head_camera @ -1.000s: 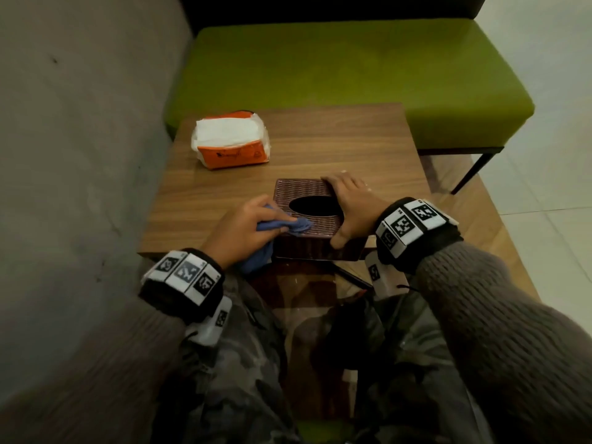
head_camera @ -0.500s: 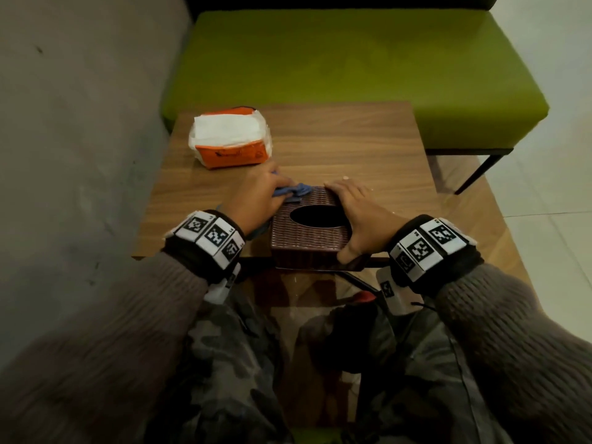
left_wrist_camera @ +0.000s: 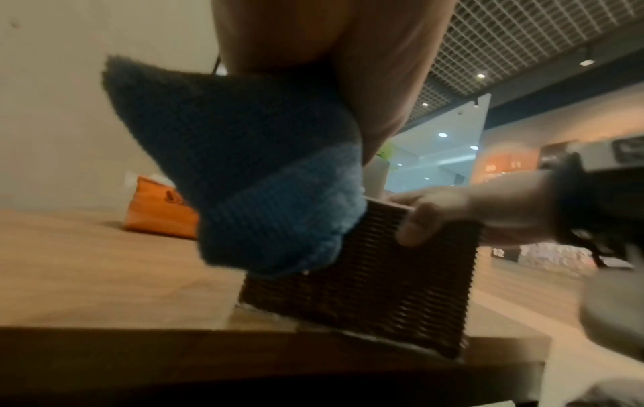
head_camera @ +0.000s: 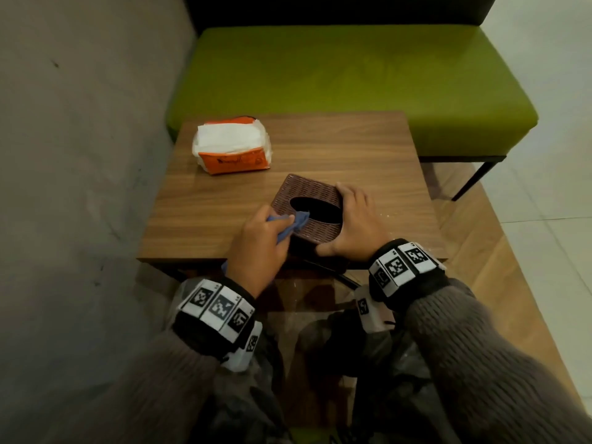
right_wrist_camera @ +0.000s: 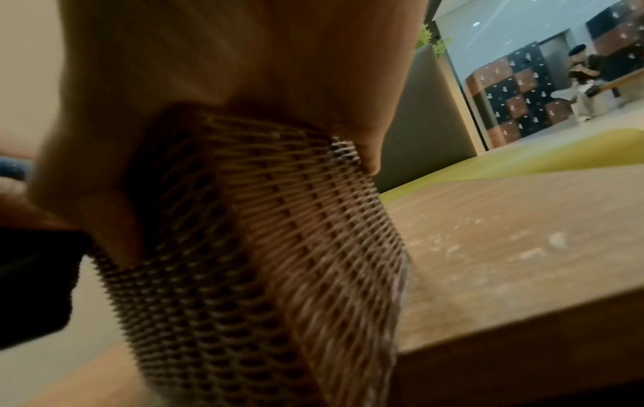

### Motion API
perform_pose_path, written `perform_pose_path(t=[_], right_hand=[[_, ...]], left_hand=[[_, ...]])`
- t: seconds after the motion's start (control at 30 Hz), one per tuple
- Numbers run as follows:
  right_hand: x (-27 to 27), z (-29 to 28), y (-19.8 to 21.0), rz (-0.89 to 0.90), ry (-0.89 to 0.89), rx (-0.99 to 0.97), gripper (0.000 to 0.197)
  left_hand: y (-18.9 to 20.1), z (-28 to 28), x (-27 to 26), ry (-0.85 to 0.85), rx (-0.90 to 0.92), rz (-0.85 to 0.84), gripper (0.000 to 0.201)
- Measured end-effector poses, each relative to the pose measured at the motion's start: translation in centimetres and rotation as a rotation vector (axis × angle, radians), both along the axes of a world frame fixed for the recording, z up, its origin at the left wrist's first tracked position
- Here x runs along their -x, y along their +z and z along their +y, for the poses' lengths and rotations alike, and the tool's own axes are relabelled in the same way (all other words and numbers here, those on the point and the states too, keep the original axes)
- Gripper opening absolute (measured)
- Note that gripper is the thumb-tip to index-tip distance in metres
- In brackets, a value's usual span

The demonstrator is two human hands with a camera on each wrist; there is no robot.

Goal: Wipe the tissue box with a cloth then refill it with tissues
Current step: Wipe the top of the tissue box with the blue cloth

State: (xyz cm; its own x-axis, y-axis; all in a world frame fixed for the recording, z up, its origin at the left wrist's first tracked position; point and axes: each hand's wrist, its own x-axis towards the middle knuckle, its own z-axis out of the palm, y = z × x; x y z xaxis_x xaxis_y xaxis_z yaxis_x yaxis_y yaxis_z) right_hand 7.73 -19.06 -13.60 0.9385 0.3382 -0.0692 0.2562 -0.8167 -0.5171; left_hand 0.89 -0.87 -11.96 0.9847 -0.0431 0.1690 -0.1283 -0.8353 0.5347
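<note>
Grey plaster wall running along left side. Green cushioned bench with dark backrest sitting beyond wooden desk, thin black leg showing at right. Pale tiled floor stretching off right; wood-tone flooring lying beside desk. Dim warm light falling over all. Grid ceiling with small spotlights glowing overhead. Checkered dark-and-brown lockers standing far off behind glass.

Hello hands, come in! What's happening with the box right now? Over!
Left hand grips blue cloth on woven tissue box top. Right hand steadies the box. Tissue pack waits unopened behind; nothing blocking.
</note>
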Motion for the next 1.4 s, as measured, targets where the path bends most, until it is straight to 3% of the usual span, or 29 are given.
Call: perform_pose_path(t=[0.1, 0.2, 0.4, 0.7, 0.8, 0.87, 0.93, 1.0, 1.1, 1.17, 1.27, 1.4], right_hand=[[1.2, 1.0, -0.5, -0.015, -0.081, -0.074, 0.129], [1.8, 0.0, -1.3, 0.010, -0.074, -0.183, 0.137], [2.9, -1.0, -2.3, 0.068, -0.266, -0.427, 0.144], [2.9, -0.6, -3.6, -0.018, -0.268, -0.468, 0.126], [2.9, -0.5, -3.4, -0.043, -0.259, -0.445, 0.125], [2.8, -0.6, -3.5, -0.060, -0.251, -0.445, 0.123], [2.8, -0.6, -3.5, -0.053, -0.249, -0.446, 0.124], [2.7, -0.6, -3.5, -0.020, -0.249, -0.438, 0.126], [2.5, -0.5, -4.0, -0.005, -0.197, -0.366, 0.119], [2.4, -0.6, -3.9, 0.014, -0.227, -0.354, 0.124], [2.6, -0.8, -3.6, 0.016, -0.275, -0.415, 0.130], [2.4, -0.8, -3.3, 0.001, -0.240, -0.395, 0.126]], left_hand=[[0.0, -2.3, 0.6, -0.164, 0.011, -0.008, 0.028], [0.3, -2.8, -1.0, -0.217, -0.025, 0.013, 0.025], [0.9, -3.3, -1.4, -0.377, -0.004, 0.053, 0.021], [1.5, -5.8, -8.3, -0.092, -0.214, 0.063, 0.017], [0.9, -3.6, -9.6, 0.154, -0.160, 0.014, 0.020], [0.4, -3.5, -9.3, 0.213, -0.115, 0.000, 0.021], [0.4, -4.6, -8.2, 0.047, -0.054, 0.005, 0.026], [0.5, -5.9, -6.4, -0.258, 0.011, 0.049, 0.038], [0.0, -5.3, -4.3, -0.548, -0.118, -0.040, 0.045], [-0.4, -3.6, -3.4, -0.551, -0.259, -0.128, 0.038], [-0.9, 0.1, -2.6, -0.507, -0.330, -0.164, 0.035], [-0.9, 5.0, -3.1, -0.266, -0.146, -0.073, 0.041]])
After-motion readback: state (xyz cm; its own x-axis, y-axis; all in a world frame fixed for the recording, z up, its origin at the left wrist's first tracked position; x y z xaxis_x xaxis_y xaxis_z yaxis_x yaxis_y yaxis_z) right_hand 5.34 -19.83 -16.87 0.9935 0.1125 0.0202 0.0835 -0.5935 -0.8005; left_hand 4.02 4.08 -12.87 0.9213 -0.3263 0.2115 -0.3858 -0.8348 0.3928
